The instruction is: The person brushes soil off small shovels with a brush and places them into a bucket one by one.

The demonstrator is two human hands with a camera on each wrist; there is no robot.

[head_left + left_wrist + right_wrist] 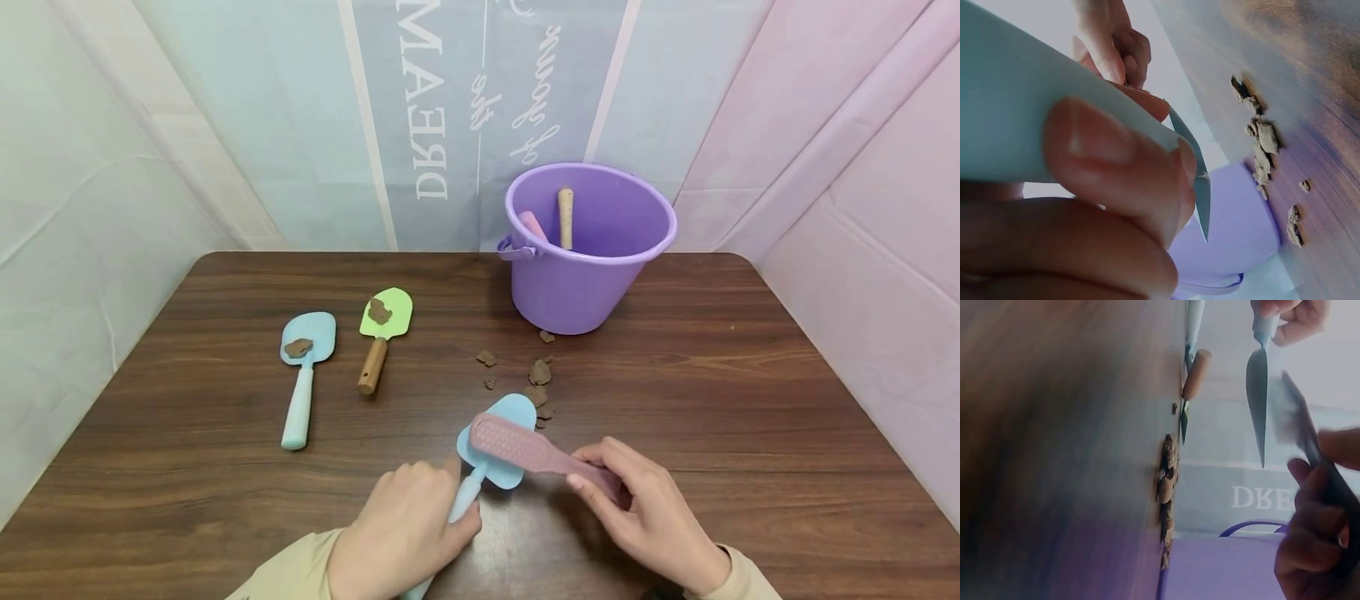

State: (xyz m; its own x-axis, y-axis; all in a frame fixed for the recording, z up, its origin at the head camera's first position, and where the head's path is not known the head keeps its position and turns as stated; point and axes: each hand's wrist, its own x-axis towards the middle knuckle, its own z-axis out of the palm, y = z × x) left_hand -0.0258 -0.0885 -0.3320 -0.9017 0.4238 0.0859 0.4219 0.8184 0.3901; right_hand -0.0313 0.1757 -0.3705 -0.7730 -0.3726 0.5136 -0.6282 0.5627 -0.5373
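My left hand (pixel 408 525) grips the pale handle of a light blue hand trowel (pixel 517 408), lifted above the table. In my right hand (pixel 652 517) is a pink brush (pixel 513 442), held by its handle. Its head overlaps the trowel blade in the head view; in the right wrist view the brush (pixel 1294 403), with blurred bristles, faces the blade (pixel 1257 400). Brown soil clumps (pixel 539 372) lie on the table just beyond the blade. The left wrist view shows the left fingers (pixel 1110 162) along the trowel handle.
A purple bucket (pixel 577 292) stands at the back right, holding a pink handle (pixel 532 225) and a wooden handle (pixel 566 218). On the left lie another blue trowel (pixel 300 400) and a green trowel (pixel 397 312) with a wooden handle, each with soil on its blade. A printed curtain (pixel 300 125) hangs behind.
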